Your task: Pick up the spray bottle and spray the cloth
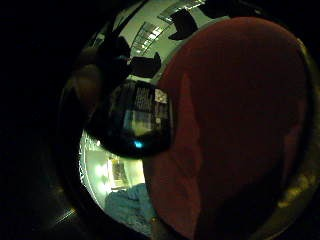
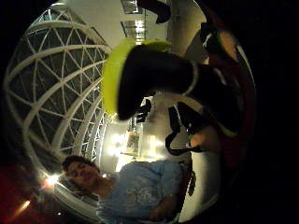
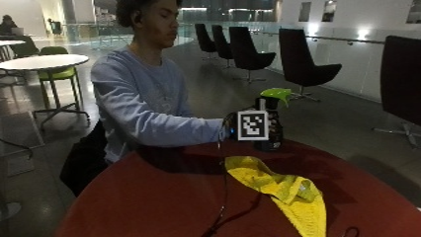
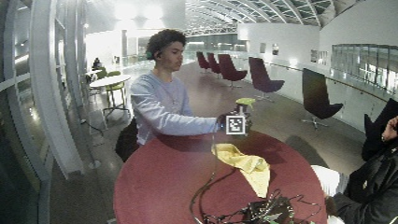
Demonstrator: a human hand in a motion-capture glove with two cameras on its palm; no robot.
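The spray bottle [image 3: 270, 138] is dark with a green spray head and stands upright at the far side of the round red table [image 3: 151, 197]. My gloved right hand [image 3: 230, 131] grips its body from the side, at about mid height. A crumpled yellow cloth [image 3: 283, 190] lies flat on the table in front of the bottle, apart from it. In the wide outside view the bottle [image 4: 244, 105], hand [image 4: 223, 120] and cloth [image 4: 245, 163] stand the same way. The thumb side palm view shows the green and black spray head [image 2: 140, 74] close by; the little finger side palm view shows the dark bottle body [image 1: 132, 120] over the red table [image 1: 240, 125].
A black cable [image 3: 224, 207] runs across the table from the hand toward the near edge. A tangle of cables [image 4: 261, 212] lies at the near edge. Black chairs [image 3: 303, 59] stand on the floor behind the table.
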